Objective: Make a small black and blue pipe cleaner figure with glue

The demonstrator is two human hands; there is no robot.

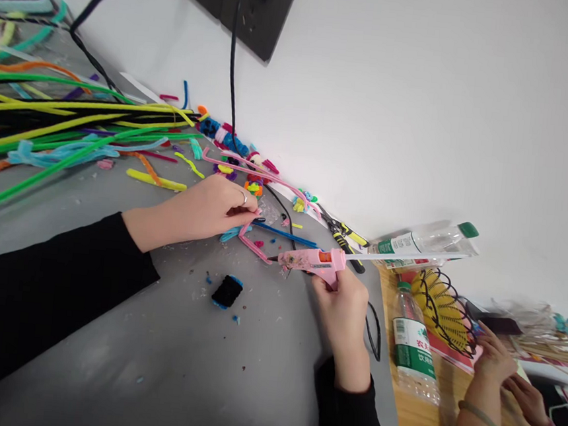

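My right hand [344,311] is wrapped round the handle of a pink glue gun [309,262], with a long white glue stick [404,256] poking out of its back. The gun's dark nozzle points left and meets, or nearly meets, the end of a bent pink pipe cleaner [254,247]. That pipe cleaner is pinched between the fingertips of my left hand [214,210], which wears a ring. Blue pipe cleaners [287,234] lie just behind it. Nearer to me, a small black fuzzy square with blue edges [227,291] rests on the grey mat.
Bundled pipe cleaners [74,115] cover the left. Small fuzzy figures [224,135] line the wall, with pliers [344,238] beyond. Plastic bottles [414,344] stand and lie at right, near a yellow-black basket [442,306] and another person's hands [495,357]. A power strip [252,11] hangs above.
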